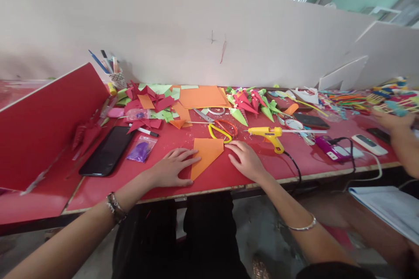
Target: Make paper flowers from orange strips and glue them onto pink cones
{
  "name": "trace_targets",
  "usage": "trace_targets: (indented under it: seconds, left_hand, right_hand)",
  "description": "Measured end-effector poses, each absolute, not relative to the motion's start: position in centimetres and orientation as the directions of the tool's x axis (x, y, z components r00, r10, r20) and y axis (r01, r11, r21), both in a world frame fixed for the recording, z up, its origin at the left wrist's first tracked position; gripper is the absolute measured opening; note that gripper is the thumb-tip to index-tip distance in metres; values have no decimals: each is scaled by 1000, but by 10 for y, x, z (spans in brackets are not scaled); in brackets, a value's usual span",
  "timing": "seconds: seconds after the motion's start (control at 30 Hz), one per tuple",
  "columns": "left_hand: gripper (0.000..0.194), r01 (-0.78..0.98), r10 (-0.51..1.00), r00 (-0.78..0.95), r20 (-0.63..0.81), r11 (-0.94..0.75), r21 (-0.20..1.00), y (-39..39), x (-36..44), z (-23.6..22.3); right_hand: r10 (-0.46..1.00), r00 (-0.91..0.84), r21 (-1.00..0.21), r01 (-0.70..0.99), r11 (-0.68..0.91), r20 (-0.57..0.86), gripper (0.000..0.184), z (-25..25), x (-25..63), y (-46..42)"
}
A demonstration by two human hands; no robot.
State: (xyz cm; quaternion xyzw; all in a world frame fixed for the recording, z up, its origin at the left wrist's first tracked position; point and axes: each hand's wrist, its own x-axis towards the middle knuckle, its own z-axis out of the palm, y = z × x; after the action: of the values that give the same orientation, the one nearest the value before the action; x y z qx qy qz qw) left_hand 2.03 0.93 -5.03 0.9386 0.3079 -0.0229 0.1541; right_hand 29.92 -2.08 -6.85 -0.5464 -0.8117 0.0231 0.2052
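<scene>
A piece of orange paper (207,155) with a slanted lower right edge lies flat near the front of the red table. My left hand (175,166) rests at its left side, fingers spread and their tips on the paper. At the paper's upper right corner is my right hand (245,160), its fingertips touching or almost touching the edge; I cannot tell whether they pinch it. Just behind the paper lie scissors (220,133) with yellow and orange handles. A yellow glue gun (266,135) lies to the right of my right hand.
Left are a black phone (107,151), a bag of purple stuff (141,150) and a standing red board (49,124). Behind lie paper scraps (160,103), orange sheets (201,96) and small paper cones (250,101). A purple power strip (332,148) and another person's hand (394,120) are right.
</scene>
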Motion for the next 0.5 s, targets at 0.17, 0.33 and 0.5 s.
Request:
trace_targets:
  seconds: [0.17, 0.33, 0.5]
  left_hand:
    - [64, 558, 552, 827, -105, -788, 261, 10, 18, -46]
    - [59, 569, 591, 806, 30, -788, 237, -7, 29, -41]
    - [57, 636, 648, 760, 55, -758, 149, -28, 39, -53]
  right_hand:
    - [854, -476, -239, 822, 516, 208, 40, -66, 275, -29]
    - [883, -442, -185, 865, 465, 156, 40, -58, 246, -47]
    - [876, -465, -296, 825, 481, 127, 34, -49, 229, -58]
